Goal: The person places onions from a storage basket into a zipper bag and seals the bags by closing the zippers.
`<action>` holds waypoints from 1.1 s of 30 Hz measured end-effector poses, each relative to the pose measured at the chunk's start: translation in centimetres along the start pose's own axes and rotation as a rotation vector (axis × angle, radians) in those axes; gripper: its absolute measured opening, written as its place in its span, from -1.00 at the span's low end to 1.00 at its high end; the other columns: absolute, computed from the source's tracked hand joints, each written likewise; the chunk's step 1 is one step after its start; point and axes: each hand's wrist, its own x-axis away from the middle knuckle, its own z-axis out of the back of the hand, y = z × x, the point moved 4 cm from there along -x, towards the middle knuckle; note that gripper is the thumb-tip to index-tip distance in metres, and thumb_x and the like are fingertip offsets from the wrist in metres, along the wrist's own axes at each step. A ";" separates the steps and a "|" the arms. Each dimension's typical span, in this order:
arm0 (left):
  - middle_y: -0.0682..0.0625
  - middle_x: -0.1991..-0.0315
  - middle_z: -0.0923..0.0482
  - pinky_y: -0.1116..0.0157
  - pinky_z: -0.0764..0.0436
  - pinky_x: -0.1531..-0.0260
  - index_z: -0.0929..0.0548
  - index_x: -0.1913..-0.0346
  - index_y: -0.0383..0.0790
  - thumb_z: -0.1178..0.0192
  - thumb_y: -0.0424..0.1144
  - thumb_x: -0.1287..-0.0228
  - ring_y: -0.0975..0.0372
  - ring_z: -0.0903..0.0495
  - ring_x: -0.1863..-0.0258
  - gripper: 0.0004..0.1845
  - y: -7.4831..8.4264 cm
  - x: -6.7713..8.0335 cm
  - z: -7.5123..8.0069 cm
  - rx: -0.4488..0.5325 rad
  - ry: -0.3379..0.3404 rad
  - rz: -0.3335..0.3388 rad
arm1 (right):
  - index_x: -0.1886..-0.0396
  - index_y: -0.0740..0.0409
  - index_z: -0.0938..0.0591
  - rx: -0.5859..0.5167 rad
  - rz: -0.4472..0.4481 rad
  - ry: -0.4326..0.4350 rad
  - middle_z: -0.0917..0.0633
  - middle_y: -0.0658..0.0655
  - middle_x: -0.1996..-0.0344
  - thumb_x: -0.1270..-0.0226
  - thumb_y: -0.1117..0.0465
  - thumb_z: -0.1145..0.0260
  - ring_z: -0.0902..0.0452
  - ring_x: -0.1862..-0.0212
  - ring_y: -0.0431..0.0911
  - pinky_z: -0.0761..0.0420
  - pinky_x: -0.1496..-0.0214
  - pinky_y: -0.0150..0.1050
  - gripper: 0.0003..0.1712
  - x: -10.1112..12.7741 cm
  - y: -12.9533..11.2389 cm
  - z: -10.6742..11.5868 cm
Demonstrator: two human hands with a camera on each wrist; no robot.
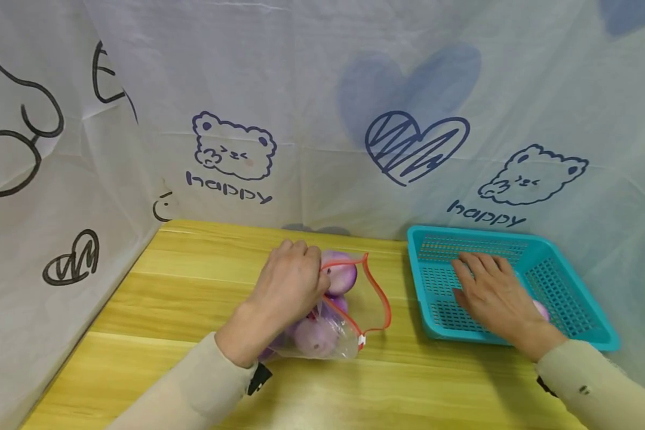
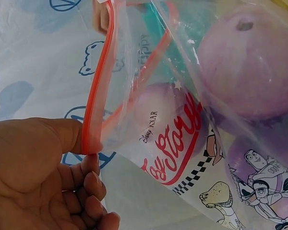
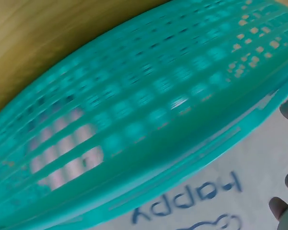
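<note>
A clear plastic zip bag (image 1: 349, 325) with a red zip edge lies on the wooden table (image 1: 183, 280), holding several purple onions (image 1: 340, 272). My left hand (image 1: 301, 263) pinches the bag's red edge at its mouth. In the left wrist view the thumb and fingers of the left hand (image 2: 86, 148) hold that red strip (image 2: 98, 96), and an onion (image 2: 245, 62) shows through the printed bag (image 2: 182, 143). My right hand (image 1: 478, 275) lies inside the teal basket (image 1: 570, 257) with fingers spread. A pinkish purple onion (image 1: 541, 309) peeks out beside its palm and shows through the basket slats (image 3: 62, 163).
White sheets printed with bears and hearts wall in the table at the back (image 1: 408, 149) and left (image 1: 59, 179). The basket (image 3: 158, 96) sits at the table's right rear corner against the sheet.
</note>
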 end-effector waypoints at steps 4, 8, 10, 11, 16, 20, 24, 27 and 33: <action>-0.02 0.51 -0.42 0.15 -0.41 0.41 -0.52 0.45 -0.22 -0.33 -0.21 -0.26 0.07 -0.37 0.44 -0.76 0.0 0.0 0.1 0.002 -0.004 0.007 | -0.25 0.40 -0.50 0.010 0.020 -0.036 -0.57 0.43 -0.18 -0.70 -0.23 0.49 -0.52 -0.16 0.34 -0.55 -0.07 0.23 -0.12 1.7 1.6 -0.2; -0.03 0.50 -0.43 0.14 -0.41 0.40 -0.53 0.43 -0.22 -0.33 -0.20 -0.27 0.06 -0.38 0.43 -0.77 -0.1 0.0 0.1 0.007 -0.010 0.009 | -0.28 0.35 -0.50 0.028 0.051 -0.098 -0.57 0.41 -0.23 -0.65 -0.32 0.61 -0.53 -0.18 0.32 -0.57 -0.06 0.24 0.00 3.4 3.1 -0.5; -0.03 0.49 -0.43 0.14 -0.42 0.39 -0.53 0.42 -0.22 -0.33 -0.20 -0.27 0.07 -0.38 0.43 -0.77 -0.1 0.0 0.2 0.006 -0.016 0.014 | -0.29 0.32 -0.49 0.037 0.068 -0.146 -0.56 0.39 -0.25 -0.60 -0.36 0.65 -0.53 -0.19 0.29 -0.56 -0.07 0.24 0.05 4.2 4.0 -0.6; -0.03 0.49 -0.43 0.14 -0.42 0.39 -0.54 0.42 -0.22 -0.33 -0.20 -0.27 0.07 -0.38 0.42 -0.78 -0.1 0.0 0.2 0.005 -0.019 0.016 | -0.31 0.30 -0.48 0.046 0.078 -0.171 -0.56 0.38 -0.26 -0.58 -0.38 0.67 -0.52 -0.20 0.28 -0.55 -0.07 0.24 0.06 4.6 4.5 -0.7; -0.04 0.48 -0.45 0.12 -0.44 0.37 -0.55 0.41 -0.23 -0.32 -0.21 -0.26 0.07 -0.39 0.41 -0.80 -0.2 0.0 0.2 0.000 -0.031 0.027 | -0.35 0.24 -0.42 0.081 0.110 -0.291 -0.53 0.35 -0.31 -0.53 -0.35 -0.15 -0.50 -0.23 0.26 -0.52 -0.13 0.26 -0.19 6.8 6.7 -0.8; -0.04 0.47 -0.46 0.12 -0.44 0.37 -0.57 0.39 -0.23 -0.32 -0.21 -0.27 0.07 -0.39 0.41 -0.81 -0.2 0.0 0.2 0.000 -0.040 0.031 | -0.36 0.25 -0.41 0.101 0.104 -0.361 -0.53 0.36 -0.31 -0.02 -0.09 -0.67 -0.48 -0.25 0.28 -0.50 -0.20 0.31 0.01 8.0 7.7 -0.8; -0.04 0.48 -0.45 0.13 -0.43 0.38 -0.56 0.41 -0.23 -0.32 -0.20 -0.27 0.06 -0.39 0.42 -0.79 -0.2 0.0 0.3 0.002 -0.041 0.035 | -0.38 0.25 -0.41 0.118 0.095 -0.419 -0.53 0.36 -0.31 -0.08 -0.05 -0.65 -0.46 -0.28 0.28 -0.48 -0.25 0.31 -0.03 8.7 8.2 -0.7; -0.04 0.48 -0.45 0.14 -0.42 0.38 -0.55 0.42 -0.23 -0.33 -0.18 -0.27 0.06 -0.38 0.42 -0.77 -0.2 0.0 0.3 0.006 -0.046 0.039 | -0.41 0.25 -0.40 0.134 0.093 -0.467 -0.52 0.36 -0.34 -0.20 0.11 -0.59 -0.45 -0.31 0.30 -0.47 -0.28 0.31 -0.15 9.1 8.4 -0.8; -0.03 0.48 -0.45 0.15 -0.41 0.38 -0.55 0.41 -0.23 -0.33 -0.19 -0.26 0.08 -0.37 0.42 -0.78 -0.2 -0.1 0.2 0.010 -0.044 0.033 | -0.41 0.22 -0.39 0.138 0.095 -0.519 -0.51 0.36 -0.38 -0.14 0.45 -0.55 -0.44 -0.35 0.32 -0.47 -0.32 0.32 -0.16 10.1 8.8 -1.0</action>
